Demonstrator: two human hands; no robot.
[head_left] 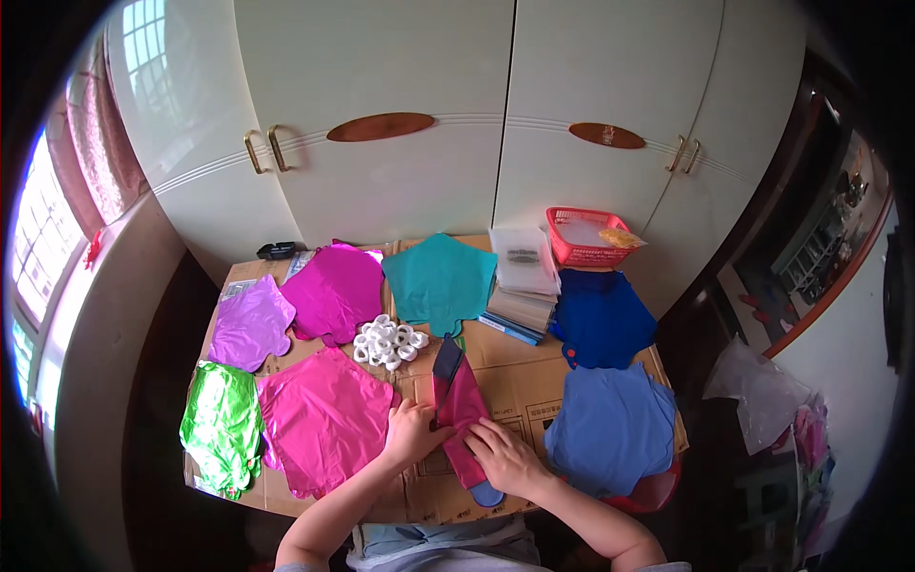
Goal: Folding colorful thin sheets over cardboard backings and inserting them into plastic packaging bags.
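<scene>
With left hand (414,434) half curled at nine o'clock of the folded pink strip (465,396), thumb reaching toward its edge, and right hand (505,459) open at four o'clock, fingers laid over the nearer half, press evenly rather than scrub. Impossible to tell from above whether pinching that edge on the left or merely resting against it.

Read the clock with the strip at its centre and the cabinet (381,191) at twelve. Find the strip flat on the cardboard (519,367), between both hands, running from a dark end (446,360) between eleven and twelve to a light blue end (487,496) between five and six. Judging by the creases, probably best to steady it at nine o'clock, then stroke outward toward five, easing trapped air along instead of across.

Line up both long edges before pressing any fold hard; expect thin, slippery film, likely to spring open if released early. Avoid dragging toward nine o'clock, so close to the pink sheets (329,419), or nudging the white rings (389,343) at ten to eleven. Leave the blue sheets (610,429) at three undisturbed, too.
</scene>
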